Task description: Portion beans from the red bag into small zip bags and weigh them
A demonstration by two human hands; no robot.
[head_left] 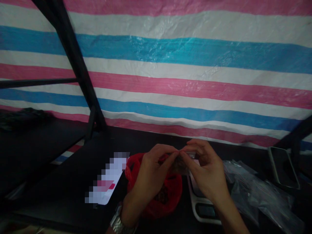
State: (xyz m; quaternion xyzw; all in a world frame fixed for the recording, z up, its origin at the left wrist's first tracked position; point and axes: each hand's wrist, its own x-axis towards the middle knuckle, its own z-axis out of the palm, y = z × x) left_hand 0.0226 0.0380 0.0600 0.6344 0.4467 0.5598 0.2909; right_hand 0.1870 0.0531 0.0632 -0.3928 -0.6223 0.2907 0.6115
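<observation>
My left hand (pixel 153 167) and my right hand (pixel 208 170) meet fingertip to fingertip, both closed in a pinch. Between them hangs a small clear plastic bag (pixel 179 165) with something dark inside, its top edge gripped by thumbs and forefingers. Beneath and behind my left hand, an open red plastic bag (pixel 172 200) holds small brownish pieces that I cannot make out. A white digital scale (pixel 197 208) lies under my right hand, its display facing me and its platform partly covered.
Flat clear plastic bags (pixel 258 191) are heaped right of the scale. Beyond them lies a dark-screened phone (pixel 284 167). A bright, blurred-out flat object (pixel 108 185) lies left of the red bag. Black metal posts (pixel 78 65) and a striped tarp (pixel 185 68) bound the black table (pixel 73 182).
</observation>
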